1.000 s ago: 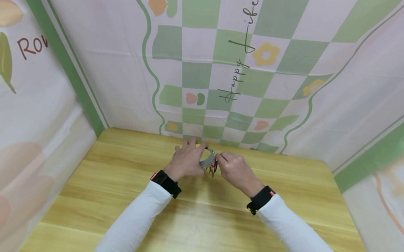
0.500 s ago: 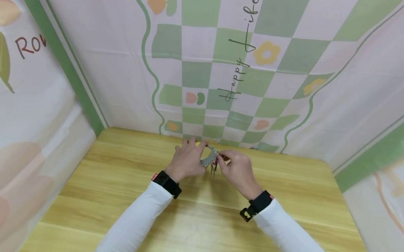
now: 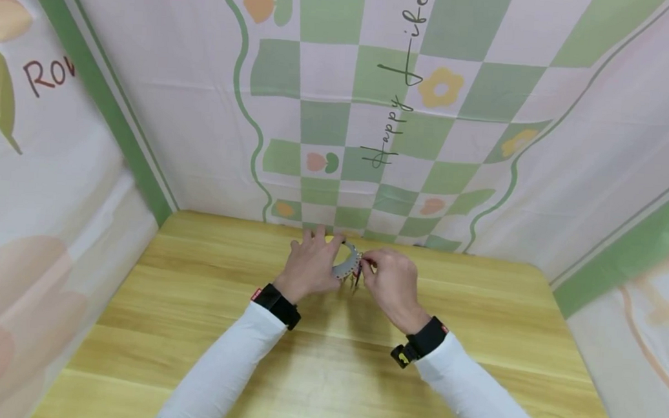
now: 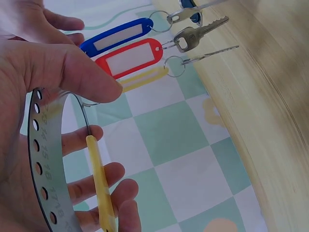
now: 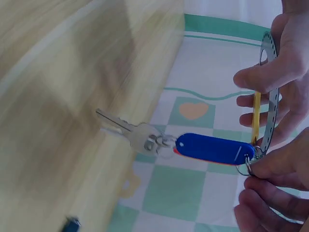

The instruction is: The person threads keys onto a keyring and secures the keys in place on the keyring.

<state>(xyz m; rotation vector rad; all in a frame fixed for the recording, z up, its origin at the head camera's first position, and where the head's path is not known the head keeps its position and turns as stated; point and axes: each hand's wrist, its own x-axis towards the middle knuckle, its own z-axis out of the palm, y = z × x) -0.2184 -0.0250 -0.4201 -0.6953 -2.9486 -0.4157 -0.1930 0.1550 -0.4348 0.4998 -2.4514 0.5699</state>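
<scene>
My left hand [image 3: 310, 259] holds a large grey key hoop [image 4: 46, 164] with numbered holes along its band and a yellow handle piece [image 4: 100, 179] across it. From the hoop hang a blue key tag [image 5: 212, 149], a red key tag [image 4: 133, 58] and a yellow key tag [image 4: 147, 79], each with metal keys [image 4: 190, 39] at its far end. At the hoop's right side, my right hand [image 3: 392, 281] pinches a small split ring [image 5: 248, 166] at the blue tag's end. Whether that ring passes through a hole is hidden by the fingers.
Both hands are above the far part of a wooden table [image 3: 323, 376]. A checkered green and white cloth [image 3: 369, 127] hangs directly behind the table's back edge. More printed cloth [image 3: 31, 214] hangs along the sides.
My right wrist has turned and shifted slightly left and down, its fingers staying at the hoop's edge. The left hand has hardly moved, and the keys have swung a little.
</scene>
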